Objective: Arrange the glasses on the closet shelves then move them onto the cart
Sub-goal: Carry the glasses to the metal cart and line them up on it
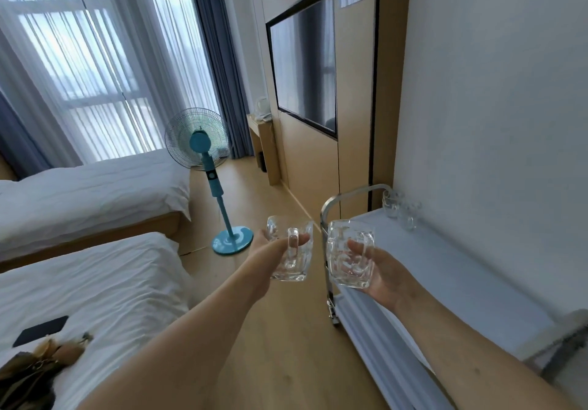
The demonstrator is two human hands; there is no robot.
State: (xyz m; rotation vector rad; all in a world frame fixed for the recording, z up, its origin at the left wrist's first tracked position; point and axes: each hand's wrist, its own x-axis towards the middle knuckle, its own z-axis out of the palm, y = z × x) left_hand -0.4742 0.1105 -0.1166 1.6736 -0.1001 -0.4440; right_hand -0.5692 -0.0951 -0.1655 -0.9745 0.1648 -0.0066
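Left hand and right hand each grip a glass mug, fingers curled; mugs nearly touching beside cart rail, risk: clink or slip

Bright, cool daylight pouring in through the sheer-curtained window at upper left, nearly washed out there. Soft, even illumination across the room, with only faint shadows under the beds and beside the fan. Dim window reflections on the dark TV screen. Pale highlights glinting on the two glass mugs. Strong wide-angle distortion: walls and curtains bowed and leaning toward the edges, forearms stretched at the bottom. Slightly soft overall, with compression smear; the glasses on the cart blurred.
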